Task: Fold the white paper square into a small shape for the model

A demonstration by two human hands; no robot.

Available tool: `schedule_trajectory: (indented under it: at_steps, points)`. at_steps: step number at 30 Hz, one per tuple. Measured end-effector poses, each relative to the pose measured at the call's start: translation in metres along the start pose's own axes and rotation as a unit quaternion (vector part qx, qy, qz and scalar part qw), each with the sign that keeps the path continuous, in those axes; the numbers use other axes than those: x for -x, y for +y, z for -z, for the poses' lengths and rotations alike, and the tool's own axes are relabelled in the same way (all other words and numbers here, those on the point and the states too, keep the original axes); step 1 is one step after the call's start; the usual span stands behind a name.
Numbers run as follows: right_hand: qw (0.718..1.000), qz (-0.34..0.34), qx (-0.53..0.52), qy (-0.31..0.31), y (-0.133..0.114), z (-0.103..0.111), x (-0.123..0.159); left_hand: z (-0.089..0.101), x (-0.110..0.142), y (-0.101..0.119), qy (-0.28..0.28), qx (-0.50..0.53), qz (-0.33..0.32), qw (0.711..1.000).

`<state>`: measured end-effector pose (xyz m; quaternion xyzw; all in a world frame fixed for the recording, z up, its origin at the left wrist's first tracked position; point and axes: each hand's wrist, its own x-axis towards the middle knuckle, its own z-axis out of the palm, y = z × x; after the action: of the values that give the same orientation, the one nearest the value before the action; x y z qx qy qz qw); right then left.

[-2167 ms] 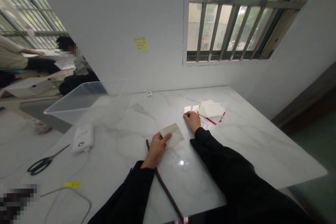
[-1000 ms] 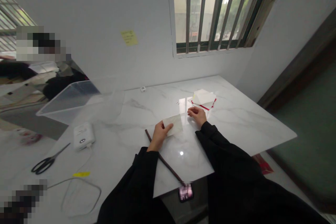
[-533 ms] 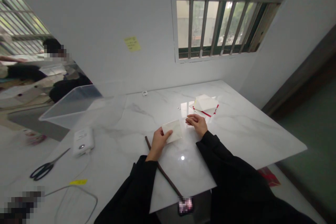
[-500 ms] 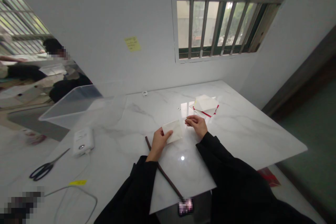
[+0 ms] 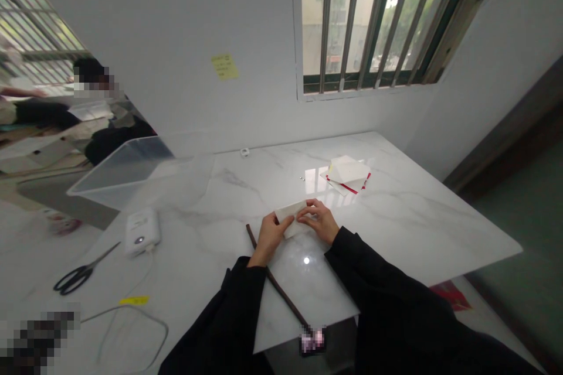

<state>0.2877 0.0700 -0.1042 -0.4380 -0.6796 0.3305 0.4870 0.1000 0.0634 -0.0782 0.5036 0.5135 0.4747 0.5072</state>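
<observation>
A small pale card or envelope (image 5: 290,211) sits just above the white marble table (image 5: 417,217) near its front middle. My left hand (image 5: 271,235) pinches its left lower corner between thumb and fingers. My right hand (image 5: 320,220) has closed on the card's right side, fingers curled over its edge. Both sleeves are black. A thin dark stick (image 5: 275,287) lies on the table under my left wrist and runs toward the front edge.
A small stack of white papers with red edges (image 5: 349,174) lies behind my right hand. At the left are a clear plastic box (image 5: 127,170), a white device (image 5: 141,231) with a cable, and black scissors (image 5: 79,272). Other people sit far left.
My right hand came back from the paper stack, moved left and closed on the card's right side. My left hand kept hold of the card throughout.
</observation>
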Motion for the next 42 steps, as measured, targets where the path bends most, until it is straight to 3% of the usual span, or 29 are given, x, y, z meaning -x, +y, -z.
schedule_trajectory:
  at_steps: [21,30,42]
  points:
    - [0.998,-0.053,-0.033,0.006,-0.011,0.004,-0.001,0.000,0.000,0.002,-0.072,-0.004,-0.015,0.997]
    - [0.983,-0.099,-0.153,0.034,-0.015,0.001,0.001,-0.002,0.000,0.001,-0.074,0.001,-0.006,0.997]
    - [0.976,-0.102,-0.189,-0.024,-0.007,0.001,-0.002,-0.005,0.001,0.005,-0.046,0.007,-0.008,0.999]
